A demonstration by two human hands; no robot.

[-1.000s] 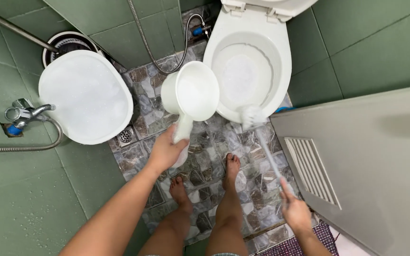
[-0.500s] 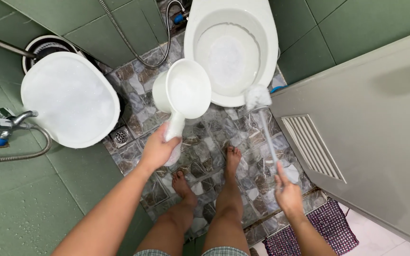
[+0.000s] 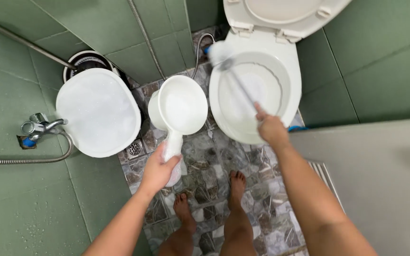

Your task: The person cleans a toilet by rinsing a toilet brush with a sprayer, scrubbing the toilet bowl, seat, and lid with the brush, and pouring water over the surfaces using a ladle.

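Observation:
My left hand (image 3: 158, 169) grips the handle of a white water dipper (image 3: 180, 106), held level above the stone-pattern floor, left of the toilet. My right hand (image 3: 270, 129) holds the thin handle of a toilet brush (image 3: 221, 53). The brush's white head rests on the far left rim of the white toilet bowl (image 3: 290, 80), and its handle crosses the bowl's opening. The toilet seat and lid (image 3: 281, 14) are raised. My bare feet stand on the floor below the bowl.
A white bucket (image 3: 98, 111) full of water stands at the left, under a metal tap (image 3: 36, 127) with a hose. A floor drain (image 3: 134, 149) lies beside it. Green tiled walls surround the stall. A grey door (image 3: 380, 180) is at the right.
My right hand has lifted the brush from the floor by the bowl's front and swung it over the bowl to the far left rim. The dipper has stayed about level.

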